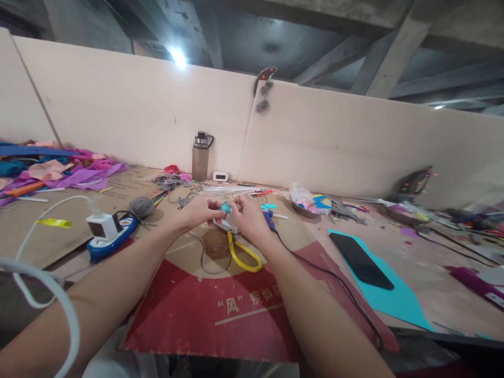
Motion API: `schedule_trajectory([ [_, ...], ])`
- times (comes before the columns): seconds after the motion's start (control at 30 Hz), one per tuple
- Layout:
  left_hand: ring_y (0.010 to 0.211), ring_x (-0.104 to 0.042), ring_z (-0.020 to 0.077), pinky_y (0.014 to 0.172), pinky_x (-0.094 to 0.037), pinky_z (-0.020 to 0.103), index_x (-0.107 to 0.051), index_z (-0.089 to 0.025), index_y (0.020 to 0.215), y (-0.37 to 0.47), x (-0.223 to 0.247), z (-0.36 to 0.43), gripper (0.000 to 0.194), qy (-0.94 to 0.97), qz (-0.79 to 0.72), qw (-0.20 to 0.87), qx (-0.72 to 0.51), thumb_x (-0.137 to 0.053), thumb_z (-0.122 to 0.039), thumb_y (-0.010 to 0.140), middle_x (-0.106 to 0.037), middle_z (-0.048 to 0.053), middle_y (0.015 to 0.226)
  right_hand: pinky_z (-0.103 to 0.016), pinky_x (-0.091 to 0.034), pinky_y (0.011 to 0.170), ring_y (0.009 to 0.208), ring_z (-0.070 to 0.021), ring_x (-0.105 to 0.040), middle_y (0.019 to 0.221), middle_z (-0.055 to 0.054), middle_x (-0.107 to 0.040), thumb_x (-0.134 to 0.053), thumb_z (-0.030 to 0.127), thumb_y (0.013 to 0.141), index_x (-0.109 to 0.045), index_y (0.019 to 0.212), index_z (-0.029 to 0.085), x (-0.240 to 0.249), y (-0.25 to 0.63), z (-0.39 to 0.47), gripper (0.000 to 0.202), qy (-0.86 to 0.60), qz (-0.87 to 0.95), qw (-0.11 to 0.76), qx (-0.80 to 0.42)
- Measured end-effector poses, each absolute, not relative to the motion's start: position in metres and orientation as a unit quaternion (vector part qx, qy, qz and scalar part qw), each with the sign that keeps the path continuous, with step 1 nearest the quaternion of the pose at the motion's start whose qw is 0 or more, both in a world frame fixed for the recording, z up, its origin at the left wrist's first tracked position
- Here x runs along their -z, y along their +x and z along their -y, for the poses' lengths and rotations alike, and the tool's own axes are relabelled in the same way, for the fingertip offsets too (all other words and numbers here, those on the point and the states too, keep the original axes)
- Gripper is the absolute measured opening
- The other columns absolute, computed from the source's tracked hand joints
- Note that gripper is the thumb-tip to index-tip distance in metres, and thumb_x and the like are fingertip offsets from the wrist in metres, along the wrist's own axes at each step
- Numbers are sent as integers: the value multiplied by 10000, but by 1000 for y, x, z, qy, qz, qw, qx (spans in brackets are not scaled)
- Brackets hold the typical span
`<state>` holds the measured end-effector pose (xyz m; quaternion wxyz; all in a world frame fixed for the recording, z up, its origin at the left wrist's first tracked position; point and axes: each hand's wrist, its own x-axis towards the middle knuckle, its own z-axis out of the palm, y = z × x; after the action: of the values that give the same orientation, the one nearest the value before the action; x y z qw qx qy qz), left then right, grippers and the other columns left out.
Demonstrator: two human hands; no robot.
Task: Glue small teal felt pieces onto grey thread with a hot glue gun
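Looping up the lower left edge of the frame, a thick white cable [73, 325] sits closest to the lens, beside two bare forearms that reach toward the middle. At the centre, the left hand [207, 211] has its grip clamped on a small teal piece [226, 208], thumb and fingers meeting at its left side. From the right, the right hand [250, 218] comes up to the same piece, fingertips just beside its right edge; I cannot tell whether that grip is closed on it, or on something else tiny. So the teal piece lies between the two grips, above the worktop [315, 244].

Below the hands, a yellow looped handle [246, 260] rests over a red and brown cardboard sheet [205, 315] with printed characters. Left of centre are a blue power strip [112, 244] and a ball of grey yarn [140, 207]; upper centre, a bottle [200, 163] stands upright near the partition [137, 105]. At the right, a black phone [362, 262] lies on a turquoise sheet [405, 304].
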<state>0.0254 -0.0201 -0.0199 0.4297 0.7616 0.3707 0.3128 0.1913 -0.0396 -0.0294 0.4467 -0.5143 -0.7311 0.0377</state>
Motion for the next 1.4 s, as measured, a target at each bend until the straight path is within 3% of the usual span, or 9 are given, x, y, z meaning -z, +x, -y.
schedule_trajectory([
  [0.6, 572, -556, 109, 517, -426, 210, -638, -145, 710, 25, 23, 19, 181, 754, -373, 452, -295, -651, -325, 696, -618, 11, 620, -271, -354, 669, 700, -144, -468, 743, -22, -553, -452, 195, 790, -518, 735, 181, 31, 194, 35, 87, -520, 714, 466, -49],
  [0.8, 713, -568, 123, 656, -432, 230, -691, -160, 794, 22, 20, 14, 268, 756, -355, 415, -359, -695, -400, 672, -664, 18, 778, -271, -349, 667, 696, -146, -460, 715, -16, -539, -446, 189, 799, -498, 703, 187, 29, 196, 36, 109, -524, 719, 456, -39],
  [0.87, 741, -566, 128, 636, -421, 221, -707, -170, 833, 20, 19, 12, 306, 745, -363, 401, -390, -668, -440, 695, -670, 32, 826, -276, -352, 678, 705, -150, -462, 717, -18, -534, -443, 193, 806, -497, 703, 187, 29, 197, 36, 116, -521, 728, 444, -30],
  [1.03, 510, -445, 77, 464, -320, 190, -697, -146, 892, 18, 17, 12, 343, 727, -379, 408, -402, -649, -434, 711, -554, -10, 584, -289, -365, 721, 783, -170, -491, 790, -47, -562, -434, 191, 830, -525, 771, 178, 31, 196, 37, 109, -498, 764, 410, 14],
  [1.27, 488, -471, 66, 467, -359, 182, -705, -140, 839, 25, 16, 18, 251, 779, -374, 359, -353, -639, -323, 681, -632, 0, 644, -291, -373, 721, 840, -184, -504, 903, -71, -559, -409, 189, 860, -528, 836, 176, 35, 192, 42, 123, -487, 791, 359, 84],
  [1.4, 433, -480, 69, 440, -360, 177, -698, -142, 778, 26, 16, 21, 203, 788, -399, 320, -344, -599, -291, 683, -601, -22, 541, -293, -372, 703, 828, -184, -506, 926, -78, -550, -377, 210, 892, -536, 858, 176, 34, 189, 46, 165, -493, 795, 336, 108],
])
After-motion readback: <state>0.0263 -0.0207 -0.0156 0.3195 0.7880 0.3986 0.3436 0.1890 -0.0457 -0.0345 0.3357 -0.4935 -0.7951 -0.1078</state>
